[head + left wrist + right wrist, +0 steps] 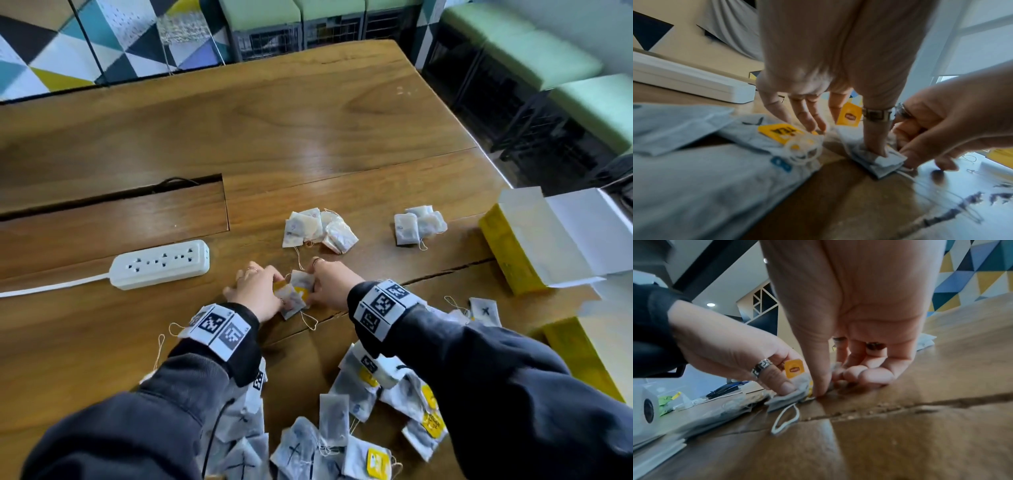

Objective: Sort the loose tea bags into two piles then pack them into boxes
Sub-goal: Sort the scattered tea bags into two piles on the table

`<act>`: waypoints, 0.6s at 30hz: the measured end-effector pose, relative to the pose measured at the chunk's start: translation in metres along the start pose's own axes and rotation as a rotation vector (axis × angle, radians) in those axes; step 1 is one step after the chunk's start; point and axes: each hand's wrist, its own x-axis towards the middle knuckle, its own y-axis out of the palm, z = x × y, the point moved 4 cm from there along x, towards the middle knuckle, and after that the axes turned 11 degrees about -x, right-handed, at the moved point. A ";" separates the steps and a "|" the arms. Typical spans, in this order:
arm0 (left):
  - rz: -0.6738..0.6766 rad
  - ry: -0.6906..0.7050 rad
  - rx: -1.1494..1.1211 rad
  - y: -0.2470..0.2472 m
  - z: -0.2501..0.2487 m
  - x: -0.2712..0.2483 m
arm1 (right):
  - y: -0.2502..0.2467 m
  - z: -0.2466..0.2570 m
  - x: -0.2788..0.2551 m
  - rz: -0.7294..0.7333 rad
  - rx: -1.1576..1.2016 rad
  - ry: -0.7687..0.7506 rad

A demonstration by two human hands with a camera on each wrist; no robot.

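Note:
A small stack of white tea bags (pixel 295 292) with yellow tags lies on the wooden table (pixel 308 137), between both hands. My left hand (pixel 272 289) pinches its left side; the ringed thumb presses a bag (pixel 882 160) flat, and a yellow tag (pixel 794 368) stands up beside it. My right hand (pixel 318 287) pinches the right side, its thumb tip down on the bags (pixel 789 396). Beyond them lie two sorted piles, one in the middle (pixel 318 231) and one to the right (pixel 419 224). Several loose tea bags (pixel 342 428) are scattered under my forearms.
An open yellow box (pixel 534 240) with white flaps sits at the right table edge, and a second yellow box (pixel 579 356) lies nearer me. A white power strip (pixel 161 267) lies to the left, behind it a cable slot (pixel 113 202). Green stools stand beyond the table.

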 end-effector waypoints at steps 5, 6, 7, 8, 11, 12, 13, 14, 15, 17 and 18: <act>-0.040 0.162 -0.122 -0.007 -0.007 -0.008 | -0.007 0.001 -0.012 -0.025 0.178 -0.009; -0.048 0.214 -0.201 -0.009 -0.007 -0.010 | -0.011 0.003 -0.016 -0.051 0.214 -0.020; -0.044 0.263 -0.321 -0.011 -0.005 -0.012 | -0.016 0.004 -0.021 -0.096 0.241 -0.029; -0.033 0.300 -0.481 -0.014 -0.004 -0.016 | -0.022 0.005 -0.028 -0.159 0.265 -0.041; 0.024 0.245 -1.174 -0.027 -0.002 -0.034 | -0.041 0.005 -0.056 -0.402 0.426 -0.124; 0.070 0.184 -1.421 -0.029 -0.004 -0.039 | -0.044 0.004 -0.065 -0.480 0.493 -0.154; 0.118 0.123 -1.623 -0.029 -0.004 -0.043 | -0.045 0.002 -0.075 -0.539 0.551 -0.170; 0.178 0.070 -1.774 -0.030 -0.007 -0.047 | -0.045 0.000 -0.083 -0.581 0.607 -0.181; 0.257 0.027 -1.882 -0.029 -0.009 -0.050 | -0.044 -0.003 -0.090 -0.609 0.659 -0.190; 0.432 -0.028 -2.005 -0.027 -0.016 -0.056 | -0.041 -0.007 -0.100 -0.623 0.746 -0.208; 0.479 -0.043 -2.030 -0.026 -0.019 -0.060 | -0.040 -0.009 -0.103 -0.615 0.775 -0.208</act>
